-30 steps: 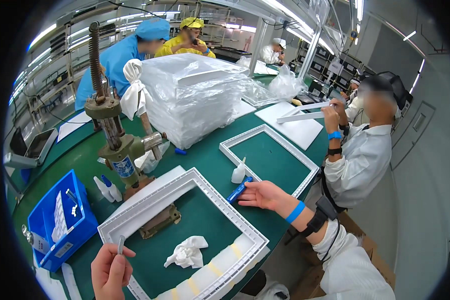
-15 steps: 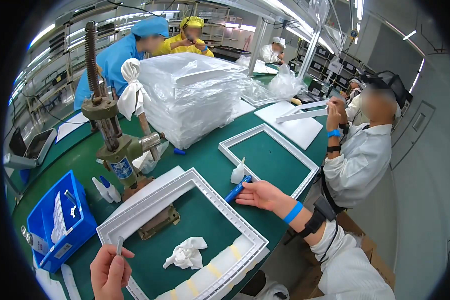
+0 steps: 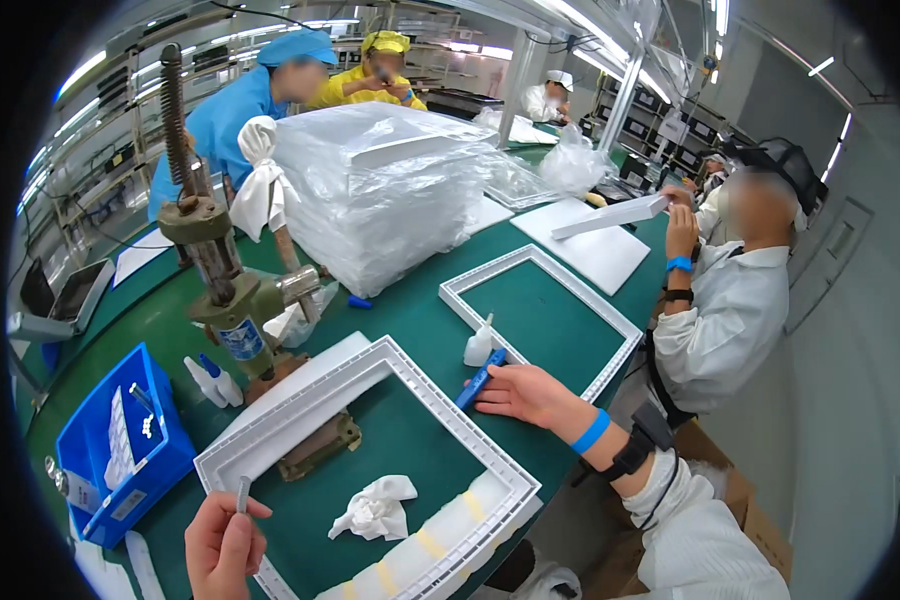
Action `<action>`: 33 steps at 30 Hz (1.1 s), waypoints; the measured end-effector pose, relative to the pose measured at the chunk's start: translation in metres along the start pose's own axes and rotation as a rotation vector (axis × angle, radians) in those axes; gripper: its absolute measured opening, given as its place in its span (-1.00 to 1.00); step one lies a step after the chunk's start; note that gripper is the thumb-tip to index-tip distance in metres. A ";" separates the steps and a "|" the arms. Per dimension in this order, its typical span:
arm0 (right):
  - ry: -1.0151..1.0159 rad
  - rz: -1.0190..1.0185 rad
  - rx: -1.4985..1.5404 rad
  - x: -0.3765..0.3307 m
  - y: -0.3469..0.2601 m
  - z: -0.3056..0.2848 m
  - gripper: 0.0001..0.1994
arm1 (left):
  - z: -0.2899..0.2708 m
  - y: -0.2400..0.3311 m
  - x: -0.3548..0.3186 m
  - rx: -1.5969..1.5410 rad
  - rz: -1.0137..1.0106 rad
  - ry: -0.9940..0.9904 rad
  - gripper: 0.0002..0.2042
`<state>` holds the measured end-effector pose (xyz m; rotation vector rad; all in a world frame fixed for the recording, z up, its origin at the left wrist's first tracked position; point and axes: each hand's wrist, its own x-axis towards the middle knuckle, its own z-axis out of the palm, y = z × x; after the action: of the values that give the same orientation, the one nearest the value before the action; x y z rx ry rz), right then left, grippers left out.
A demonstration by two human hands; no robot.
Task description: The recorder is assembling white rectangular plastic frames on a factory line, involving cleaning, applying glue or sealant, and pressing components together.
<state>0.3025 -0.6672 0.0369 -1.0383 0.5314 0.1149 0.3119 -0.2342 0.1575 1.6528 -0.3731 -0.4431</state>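
At the lower left, my left hand (image 3: 225, 545) pinches a small grey piece (image 3: 243, 493) between thumb and fingers, over the near left side of a white rectangular frame (image 3: 452, 420). My right hand (image 3: 530, 395) is closed around a blue marker pen (image 3: 482, 378), just beyond the frame's right side. A small white squeeze bottle (image 3: 478, 347) stands beside the pen. Inside the frame's opening lies a crumpled white cloth (image 3: 375, 508). White padding with yellow tape (image 3: 430, 545) lies along the frame's near side. Farther off rests a second white frame (image 3: 580, 290).
A green arbor press (image 3: 232, 300) stands behind the frame, with bottles (image 3: 215, 380) and a blue bin (image 3: 170, 450) to its left. Plastic-wrapped white stock (image 3: 370, 190) is stacked beyond. At right, a co-worker (image 3: 720, 320) holds a white frame (image 3: 610, 215); other people work farther back.
The co-worker at right has tilted and raised the white frame in their hands. My hands have barely moved and keep their holds.
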 end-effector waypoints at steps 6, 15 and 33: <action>0.233 -0.349 -0.138 -0.047 0.005 -0.007 -0.75 | 0.002 -0.008 0.007 0.028 -0.010 -0.002 -0.80; -0.264 -0.833 -1.286 -0.142 -0.020 0.115 -0.71 | 0.011 -0.009 -0.004 0.676 0.351 -0.115 -0.66; -0.520 -0.745 -1.430 -0.146 0.005 0.151 -0.69 | 0.020 -0.005 -0.018 0.988 0.429 -0.275 -0.68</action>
<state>0.2289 -0.5147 0.1619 -2.4254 -0.5821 0.0862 0.2858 -0.2422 0.1521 2.3684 -1.2745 -0.1444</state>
